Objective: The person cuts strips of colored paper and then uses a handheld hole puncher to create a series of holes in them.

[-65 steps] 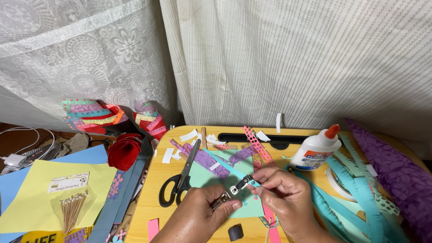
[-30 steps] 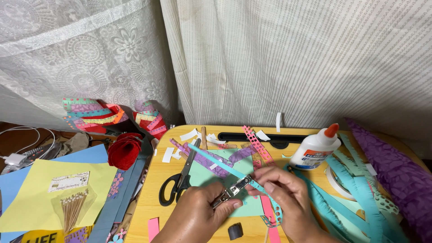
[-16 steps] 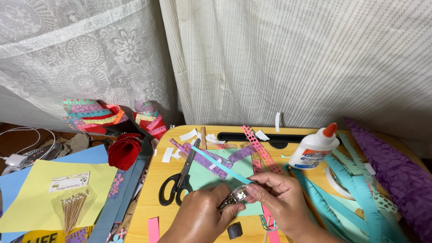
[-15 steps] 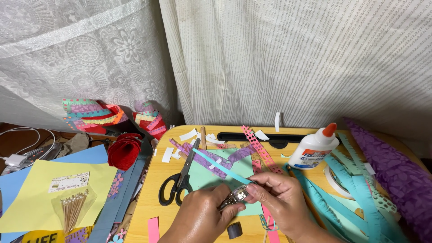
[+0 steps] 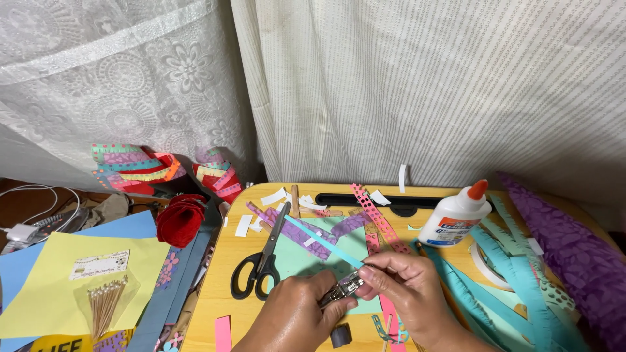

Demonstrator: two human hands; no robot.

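Left hand (image 5: 297, 313) is clenched around a small metal punch (image 5: 340, 291); right hand (image 5: 407, 290) pinches a thin teal paper strip (image 5: 323, 241) at the punch's mouth, the strip slanting up and away. Light and floppy, easily creased, the strip is best pinched close to the punch. Black scissors (image 5: 264, 261) lie on the surface (image 5: 222, 287) just beyond the left hand.
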